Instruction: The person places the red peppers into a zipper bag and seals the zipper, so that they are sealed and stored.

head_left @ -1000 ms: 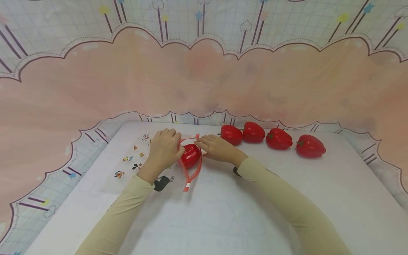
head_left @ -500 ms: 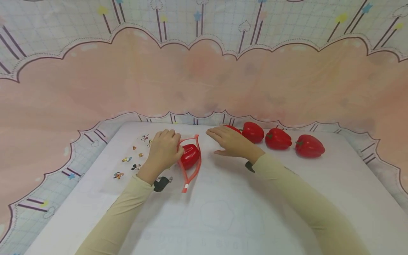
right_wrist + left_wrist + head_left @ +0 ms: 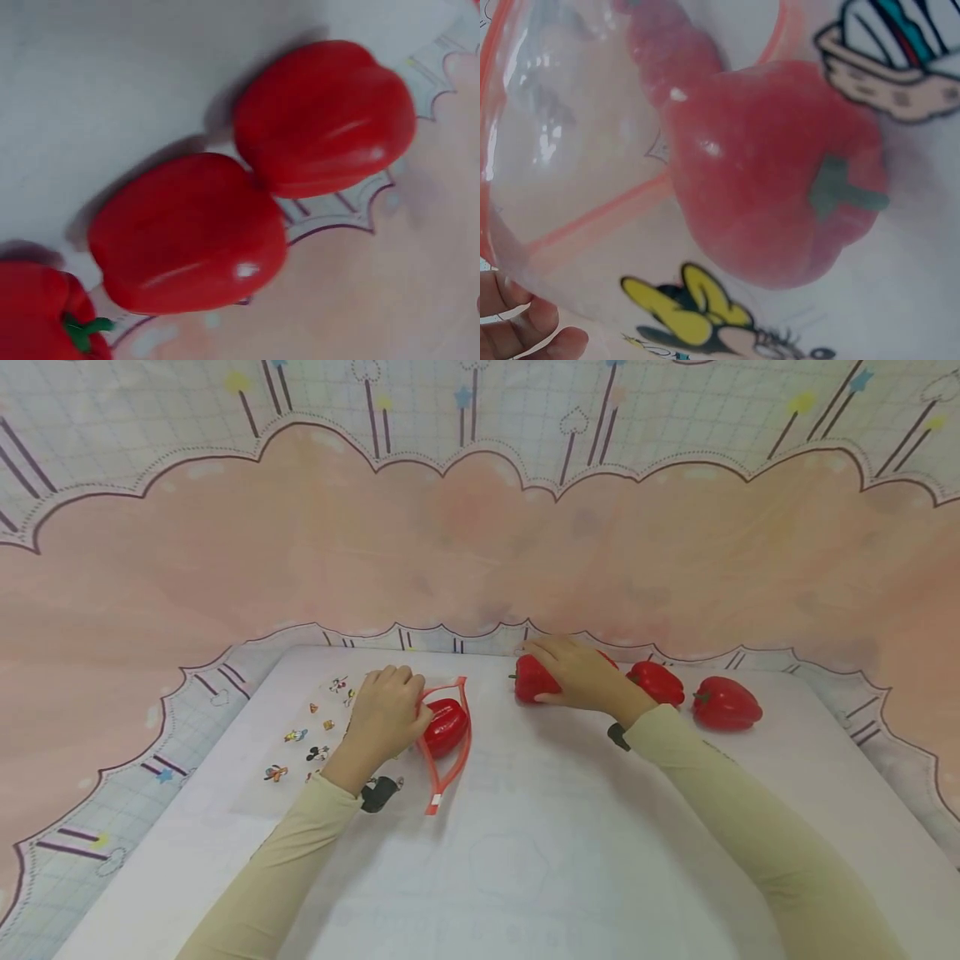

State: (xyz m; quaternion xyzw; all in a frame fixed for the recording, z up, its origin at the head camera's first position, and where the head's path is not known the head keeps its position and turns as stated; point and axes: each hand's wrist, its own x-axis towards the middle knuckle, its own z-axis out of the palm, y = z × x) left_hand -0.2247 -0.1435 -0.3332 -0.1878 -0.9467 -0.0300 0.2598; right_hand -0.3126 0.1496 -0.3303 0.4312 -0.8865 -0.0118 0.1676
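Observation:
My left hand (image 3: pixel 386 710) grips the edge of a clear zip pouch with an orange-red rim (image 3: pixel 452 774) and printed cartoon figures. A shiny red bell pepper (image 3: pixel 446 727) shows in the pouch's spread mouth. In the left wrist view, a red pepper (image 3: pixel 772 180) with a green stem appears through the plastic, a second lumpy red shape (image 3: pixel 675 56) behind it. My left fingertips (image 3: pixel 536 326) show at that view's lower left. My right hand (image 3: pixel 581 672) reaches over the leftmost pepper (image 3: pixel 531 681) of the row, thumb spread from the fingers. In the right wrist view, no fingers surround the peppers.
Farther right in the row lie more red peppers, one (image 3: pixel 656 682) partly behind my wrist and another (image 3: pixel 727 703) at the end. All lie on a white tabletop (image 3: pixel 510 860) near its far edge. A patterned peach cloth (image 3: pixel 480 552) hangs behind.
My right hand has left the pouch's rim and moved right and back, over the leftmost pepper of the row. My left hand stays on the pouch.

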